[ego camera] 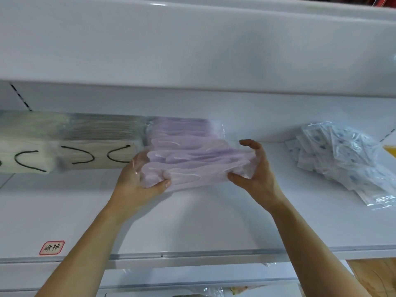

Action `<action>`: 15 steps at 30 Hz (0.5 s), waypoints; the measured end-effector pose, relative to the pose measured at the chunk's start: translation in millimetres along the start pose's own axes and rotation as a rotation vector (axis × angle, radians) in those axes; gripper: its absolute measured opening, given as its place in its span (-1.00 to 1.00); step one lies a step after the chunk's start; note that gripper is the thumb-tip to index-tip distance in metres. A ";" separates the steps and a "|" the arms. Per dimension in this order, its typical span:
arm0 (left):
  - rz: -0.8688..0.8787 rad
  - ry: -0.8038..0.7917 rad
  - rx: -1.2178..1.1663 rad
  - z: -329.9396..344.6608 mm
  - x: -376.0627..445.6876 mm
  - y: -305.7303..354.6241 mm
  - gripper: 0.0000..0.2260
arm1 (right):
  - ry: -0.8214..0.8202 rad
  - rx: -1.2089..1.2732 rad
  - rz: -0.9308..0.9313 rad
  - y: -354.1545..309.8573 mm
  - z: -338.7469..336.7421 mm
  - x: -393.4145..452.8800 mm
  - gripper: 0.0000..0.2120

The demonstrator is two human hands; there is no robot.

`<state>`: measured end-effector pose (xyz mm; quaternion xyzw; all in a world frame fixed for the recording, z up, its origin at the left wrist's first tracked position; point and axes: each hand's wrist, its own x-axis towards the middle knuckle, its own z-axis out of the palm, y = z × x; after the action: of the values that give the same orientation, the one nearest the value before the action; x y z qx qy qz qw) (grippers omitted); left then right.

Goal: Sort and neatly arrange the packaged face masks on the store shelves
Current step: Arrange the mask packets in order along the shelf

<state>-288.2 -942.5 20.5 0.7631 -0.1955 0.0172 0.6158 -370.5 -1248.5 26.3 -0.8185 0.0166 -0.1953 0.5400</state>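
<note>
Both our hands, left hand (139, 181) and right hand (255, 168), clamp the lilac mask stack (192, 159) on the shelf (214, 221), beside the beige packs (96, 146). Squaring step; next, likely push it flush.

Your hands close on lilac masks (192, 159), soft matt cloth under glossy, crinkled clear plastic. At nine o'clock, beige packs (96, 144) shine in the same film. The shelf (192, 221) looks smooth, painted white, faintly glossy.

Two hands (139, 179) (255, 168), three mask stacks (188, 155) (100, 146) (25, 146), one loose packet heap (342, 159), one label (52, 247).
</note>
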 end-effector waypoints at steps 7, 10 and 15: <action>-0.038 -0.137 -0.058 -2.0 -1.8 -15.3 -0.18 | -0.105 0.102 0.159 17.4 5.2 -4.6 -0.34; 0.024 0.018 0.009 4.5 4.0 -7.7 -0.30 | -0.012 -0.012 0.087 6.3 11.7 -0.4 -0.58; 0.047 -0.025 -0.021 -6.9 11.6 -8.1 -0.30 | -0.059 0.012 0.050 -0.3 7.6 4.9 -0.52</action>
<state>-273.4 -937.8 17.7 0.7519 -0.2213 0.0203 0.6207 -363.5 -1242.9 25.5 -0.8201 0.0198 -0.1577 0.5497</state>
